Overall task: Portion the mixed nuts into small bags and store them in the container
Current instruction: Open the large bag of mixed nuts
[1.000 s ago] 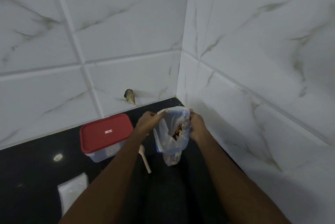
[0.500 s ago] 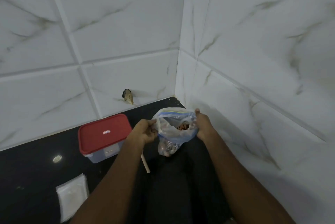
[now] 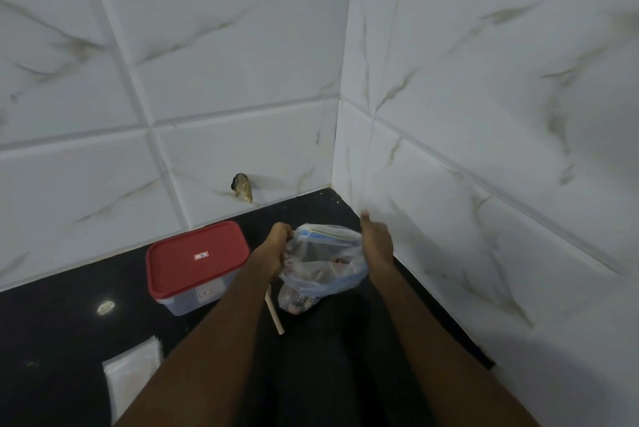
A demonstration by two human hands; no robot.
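Observation:
A clear plastic bag of mixed nuts (image 3: 320, 267) with a blue zip rim stands on the black counter near the corner, its mouth pulled wide. My left hand (image 3: 276, 246) grips the left edge of the mouth. My right hand (image 3: 377, 241) holds the right edge, thumb up. Left of the bag sits a clear container with a shut red lid (image 3: 197, 264). A pale wooden spoon handle (image 3: 275, 314) pokes out from under my left forearm. A stack of small clear bags (image 3: 133, 374) lies at the front left.
White marble tile walls close the counter at the back and right, meeting in a corner (image 3: 333, 184). A broken hole (image 3: 242, 186) shows in the back wall tile. The black counter (image 3: 62, 340) extends to the left.
Both hands have drawn apart and lowered, stretching the nut bag's mouth wider. The bag has sunk and slumped on the counter.

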